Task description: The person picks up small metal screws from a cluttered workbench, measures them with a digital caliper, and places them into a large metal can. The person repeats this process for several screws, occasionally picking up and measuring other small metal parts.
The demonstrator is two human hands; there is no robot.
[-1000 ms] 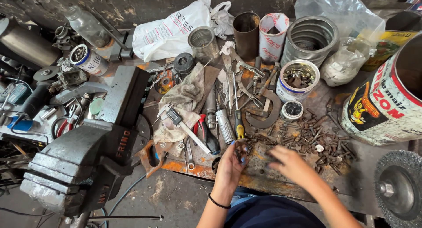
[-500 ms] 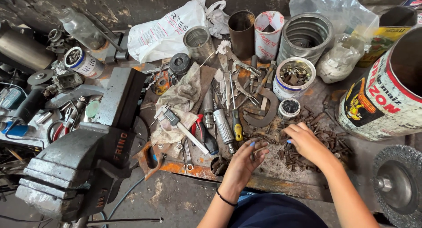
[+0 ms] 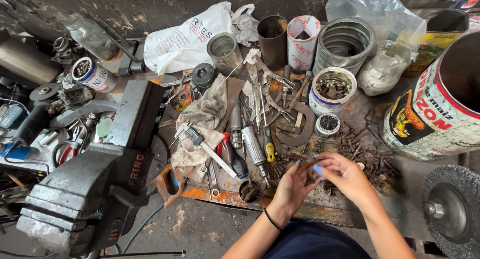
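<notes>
Since half a second back my right hand (image 3: 345, 176) has pulled off the heap of rusty bolts and nuts (image 3: 367, 151) and met my left hand (image 3: 295, 184) above the near edge of the cluttered metal surface (image 3: 300, 209). Both hands now pinch one small dark rusty metal piece (image 3: 313, 173) between the fingertips. Left grip narrow on it, right grip narrow on it too. The piece is mostly hidden by my fingers; it looks short, and I cannot tell its long axis or which way it points. It sits in the air just in front of the heap, above the rust-orange front rim.

Room: open towards me, past the near edge, where only my forearms and dark blue lap are. To my left, a small round rusty cup of bits (image 3: 249, 191) is near the left wrist, then the red-handled pliers (image 3: 227, 151) and the silver calliper (image 3: 207, 149) on the dirty rag (image 3: 207, 114). To my right, the grey wire wheel brush (image 3: 450, 209) stands well apart. Ahead it is crowded: a small round tin lid (image 3: 327, 124), a white can full of hardware (image 3: 331, 89), and a big printed drum (image 3: 440, 104) at the right edge. The grey bench vise (image 3: 95, 184) fills the far left corner.
</notes>
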